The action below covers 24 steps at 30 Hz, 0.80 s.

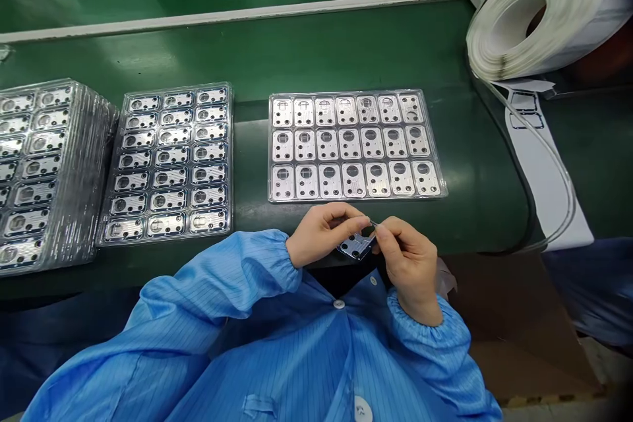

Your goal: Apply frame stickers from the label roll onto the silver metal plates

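Just over the near edge of the bench, a small silvery plate (355, 247) with dark round holes and a dark blue border sits tilted between my two hands. My left hand (324, 232) pinches its upper edge between thumb and forefinger. The thumb and forefinger of my right hand (408, 257) are closed at the upper right edge of the same plate; a thin dark edge shows between the fingertips. Part of the plate is hidden by my fingers. Straight ahead lies a clear plastic tray (357, 126) filled with rows of similar silvery plates.
Left of it, another clear tray (165, 168) holds blue-bordered plates, beside a tall stack of filled trays (82, 178). At the right stands a large roll of white label strip (534, 20). Its loose end (548, 184) carries dark blue outline stickers and hangs near a cable.
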Available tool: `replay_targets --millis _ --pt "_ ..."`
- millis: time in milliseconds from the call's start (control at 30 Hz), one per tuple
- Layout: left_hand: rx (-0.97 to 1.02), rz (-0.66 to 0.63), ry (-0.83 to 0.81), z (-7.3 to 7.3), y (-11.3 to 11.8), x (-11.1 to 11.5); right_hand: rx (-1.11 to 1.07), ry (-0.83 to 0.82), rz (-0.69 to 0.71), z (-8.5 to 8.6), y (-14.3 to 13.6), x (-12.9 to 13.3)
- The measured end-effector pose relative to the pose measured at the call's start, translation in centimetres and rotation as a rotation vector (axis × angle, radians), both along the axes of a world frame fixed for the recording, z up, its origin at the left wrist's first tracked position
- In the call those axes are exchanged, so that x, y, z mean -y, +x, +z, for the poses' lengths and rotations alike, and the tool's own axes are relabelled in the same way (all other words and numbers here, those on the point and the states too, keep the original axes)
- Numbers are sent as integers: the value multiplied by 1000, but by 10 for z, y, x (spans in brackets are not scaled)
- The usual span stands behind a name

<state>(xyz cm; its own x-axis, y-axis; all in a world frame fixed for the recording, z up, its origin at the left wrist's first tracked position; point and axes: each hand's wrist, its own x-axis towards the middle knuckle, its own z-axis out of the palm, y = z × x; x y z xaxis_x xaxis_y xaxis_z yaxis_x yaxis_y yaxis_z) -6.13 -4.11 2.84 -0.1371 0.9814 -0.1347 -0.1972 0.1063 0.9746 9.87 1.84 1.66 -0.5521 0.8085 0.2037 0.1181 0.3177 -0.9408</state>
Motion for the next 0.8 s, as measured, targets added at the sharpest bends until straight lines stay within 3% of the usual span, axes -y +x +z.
replay_targets --millis 400,633,733,800 --pt "21 -17 -49 1 -3 0 42 11 -36 3 -7 1" --pt "-29 20 -27 1 -3 3 11 -40 108 1 -13 -2" --pt "-158 125 11 14 -24 3 4 -96 129 -2 -13 -6" --pt "-338 304 45 26 -47 4 8 -113 102 -2 -11 -10"
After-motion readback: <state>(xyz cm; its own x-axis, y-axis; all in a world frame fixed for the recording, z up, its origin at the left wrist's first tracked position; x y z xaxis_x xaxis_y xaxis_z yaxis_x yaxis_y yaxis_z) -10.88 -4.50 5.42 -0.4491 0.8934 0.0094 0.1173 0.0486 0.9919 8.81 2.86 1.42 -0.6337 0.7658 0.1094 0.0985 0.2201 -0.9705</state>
